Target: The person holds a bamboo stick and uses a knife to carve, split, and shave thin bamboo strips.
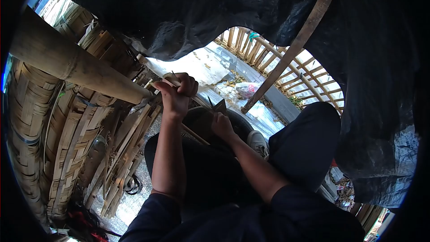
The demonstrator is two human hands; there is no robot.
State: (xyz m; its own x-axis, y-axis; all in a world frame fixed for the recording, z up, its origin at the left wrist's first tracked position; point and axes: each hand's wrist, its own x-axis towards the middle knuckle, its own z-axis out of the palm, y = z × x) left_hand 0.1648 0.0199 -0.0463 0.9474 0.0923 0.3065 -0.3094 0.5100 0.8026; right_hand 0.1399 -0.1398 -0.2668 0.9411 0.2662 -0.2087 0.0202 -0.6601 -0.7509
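Note:
My left hand [177, 90] is closed around a pale bamboo strip [195, 100], with its end poking up past the fingers. The strip slants down to the right toward my other hand. My right hand [221, 124] is closed on a knife [220, 106], whose dark pointed blade shows above the fingers, close to the strip. Both hands are above a dark round basin [239, 123] between my legs. A thin stick [195, 134] lies across the basin's near left side.
On the left stand woven bamboo rolls [31, 130], a thick bamboo pole [76, 65] and split strips [123, 161]. Black sheeting [192, 9] hangs ahead and right. A wooden slat [291, 51] leans ahead, near a bamboo fence [309, 80] and a plastic bag [247, 90].

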